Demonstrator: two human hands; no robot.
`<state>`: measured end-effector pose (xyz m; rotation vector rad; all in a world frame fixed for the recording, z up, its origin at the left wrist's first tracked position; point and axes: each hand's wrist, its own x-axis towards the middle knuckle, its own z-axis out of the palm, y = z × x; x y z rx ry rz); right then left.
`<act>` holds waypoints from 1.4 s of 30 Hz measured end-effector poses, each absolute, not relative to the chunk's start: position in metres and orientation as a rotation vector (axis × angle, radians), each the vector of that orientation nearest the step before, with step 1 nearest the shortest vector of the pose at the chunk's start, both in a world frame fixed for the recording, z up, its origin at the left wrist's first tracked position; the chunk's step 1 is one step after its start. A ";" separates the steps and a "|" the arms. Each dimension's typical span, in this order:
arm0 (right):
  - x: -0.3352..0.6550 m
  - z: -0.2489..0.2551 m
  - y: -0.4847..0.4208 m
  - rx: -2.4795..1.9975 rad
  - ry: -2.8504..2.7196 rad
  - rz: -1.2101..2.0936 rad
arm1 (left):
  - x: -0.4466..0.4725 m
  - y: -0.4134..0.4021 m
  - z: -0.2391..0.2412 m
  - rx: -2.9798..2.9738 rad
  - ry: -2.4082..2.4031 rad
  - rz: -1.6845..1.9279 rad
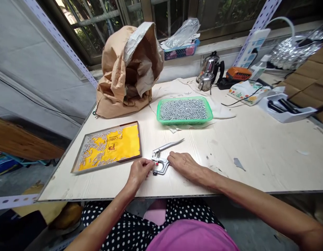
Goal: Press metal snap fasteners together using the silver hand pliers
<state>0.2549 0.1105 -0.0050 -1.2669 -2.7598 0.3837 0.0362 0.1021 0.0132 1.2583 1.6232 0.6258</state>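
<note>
A grey metal snap-fastener press plier (161,167) lies on the table before me, its C-shaped frame toward me and its long handle raised away. It has a spring and a small red piece above its jaw. My left hand (139,171) is pinched at the left side of the jaw; whatever its fingertips hold is too small to make out. On the right, my right hand (184,164) has its fingers closed on the edge of the plier's frame. A shallow tray (132,137) with a yellow lining stands left of the plier, with many small metal pieces scattered mostly at its left side.
Behind the plier stands a green tray (185,122) full of small metal pieces. A large brown paper bag (111,94) is at the back left. Metal pots (211,66), an orange battery (238,74) and a white holder (287,113) occupy the back right.
</note>
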 end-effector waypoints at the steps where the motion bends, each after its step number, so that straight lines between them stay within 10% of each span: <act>1: 0.255 -0.004 0.109 -1.253 -2.761 0.370 | 0.037 0.102 0.013 1.258 1.628 0.610; 42: 0.244 0.039 0.104 -1.329 -2.888 0.431 | 0.043 0.110 0.028 1.018 1.672 0.135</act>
